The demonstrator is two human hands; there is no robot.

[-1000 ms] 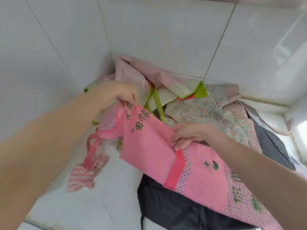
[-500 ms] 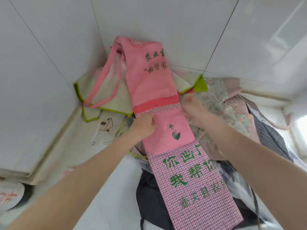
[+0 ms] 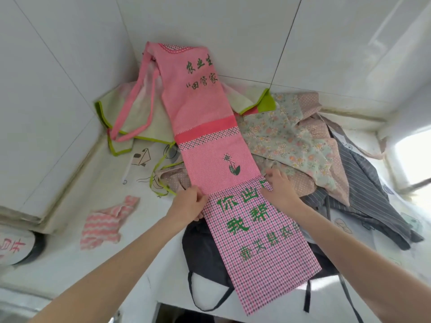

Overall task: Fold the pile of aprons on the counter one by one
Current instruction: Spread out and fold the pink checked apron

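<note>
A pink apron (image 3: pixel 210 141) with green characters lies folded lengthwise into a long strip. It runs from the tiled wall corner, over the pile, to the counter's front edge. My left hand (image 3: pixel 190 202) pinches its left edge where the plain pink meets the checked part. At the same height my right hand (image 3: pixel 278 188) rests on the right edge, and I cannot tell whether those fingers pinch the cloth. Under the strip lie a cream apron with green trim (image 3: pixel 142 113), a floral apron (image 3: pixel 286 141), a grey striped apron (image 3: pixel 368 190) and a black apron (image 3: pixel 203 255).
A small pink-and-white striped cloth (image 3: pixel 106 221) lies on the white counter (image 3: pixel 70 259) to the left. A round white thing with red marks (image 3: pixel 14 245) sits at the far left edge. Tiled walls close the corner behind, and black straps hang over the counter's front edge.
The apron was lifted and swung out lengthwise, then laid as a strip reaching up the corner. Both hands have since slid down the strip toward me to the checked section.
</note>
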